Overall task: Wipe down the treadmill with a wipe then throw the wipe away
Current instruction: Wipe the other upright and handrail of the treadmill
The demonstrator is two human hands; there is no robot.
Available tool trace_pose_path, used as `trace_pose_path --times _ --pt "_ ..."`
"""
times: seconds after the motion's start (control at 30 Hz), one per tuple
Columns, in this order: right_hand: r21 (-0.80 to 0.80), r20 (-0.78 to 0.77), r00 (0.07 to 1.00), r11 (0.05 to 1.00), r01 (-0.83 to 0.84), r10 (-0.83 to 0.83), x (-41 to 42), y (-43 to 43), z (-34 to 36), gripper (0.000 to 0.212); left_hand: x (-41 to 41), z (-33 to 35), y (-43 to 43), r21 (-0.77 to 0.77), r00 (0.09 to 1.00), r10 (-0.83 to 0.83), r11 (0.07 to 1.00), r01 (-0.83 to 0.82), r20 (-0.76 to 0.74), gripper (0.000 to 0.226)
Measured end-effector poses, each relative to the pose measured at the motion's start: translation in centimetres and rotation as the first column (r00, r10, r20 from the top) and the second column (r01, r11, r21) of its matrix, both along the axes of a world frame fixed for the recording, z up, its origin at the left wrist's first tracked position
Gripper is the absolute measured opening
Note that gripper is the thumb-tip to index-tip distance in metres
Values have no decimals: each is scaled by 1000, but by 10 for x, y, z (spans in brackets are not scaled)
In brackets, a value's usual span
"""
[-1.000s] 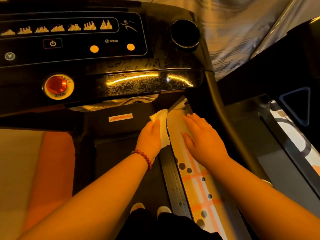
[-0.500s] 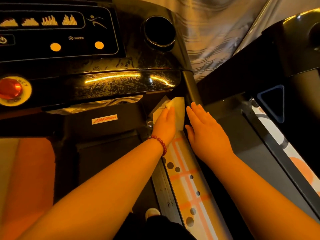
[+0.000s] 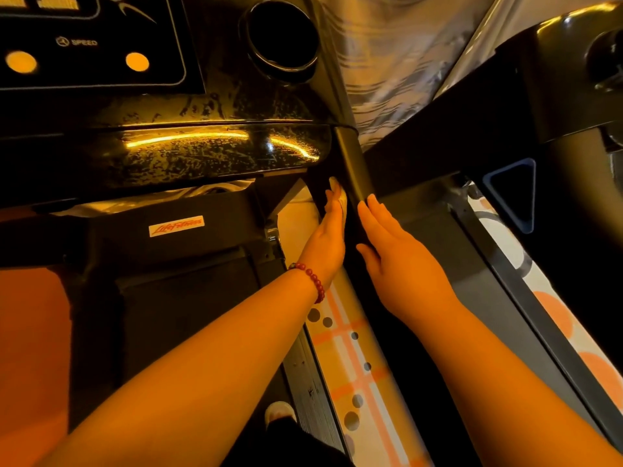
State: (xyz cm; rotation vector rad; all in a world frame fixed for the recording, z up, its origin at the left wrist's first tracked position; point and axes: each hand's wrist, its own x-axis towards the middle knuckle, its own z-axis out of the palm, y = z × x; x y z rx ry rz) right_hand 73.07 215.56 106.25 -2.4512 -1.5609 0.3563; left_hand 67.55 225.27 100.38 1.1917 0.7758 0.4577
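Left hand (image 3: 328, 230) rose, now mostly hiding wipe (image 3: 343, 199).

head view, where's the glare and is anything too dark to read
Head view: heavy orange cast; a glare streak runs along the glossy console edge; the post between the left hand and right hand is near black; the wipe barely shows.

Seen from above: a left hand (image 3: 328, 230) wearing a red bead bracelet (image 3: 312, 279) presses a pale wipe (image 3: 343, 201) against the treadmill's black upright (image 3: 354, 163). The right hand (image 3: 401, 261), fingers straight, lies along the upright's other side, below the glossy console (image 3: 202, 153) and its round cup holder (image 3: 283, 38).
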Motion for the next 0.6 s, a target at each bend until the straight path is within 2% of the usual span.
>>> trace_pose_path --times 0.17,0.3,0.4,0.53,0.6 --pt "-5 2 1000 1000 -4 4 2 2 -2 59 2 -11 -11 -85 999 11 996 -7 40 67" --pt "7 -7 1000 1000 -6 6 2 2 -3 59 0 -7 -5 30 998 67 997 -67 -1 47" --pt "6 -14 1000 1000 0 0 2 2 -3 58 12 -7 8 64 992 127 990 -126 3 46" --pt "12 -24 1000 1000 0 1 3 3 -3 57 26 -3 6 88 993 118 989 -120 27 48" --pt "26 -49 999 1000 8 -6 4 2 -3 56 28 -9 2 43 987 145 988 -148 68 52"
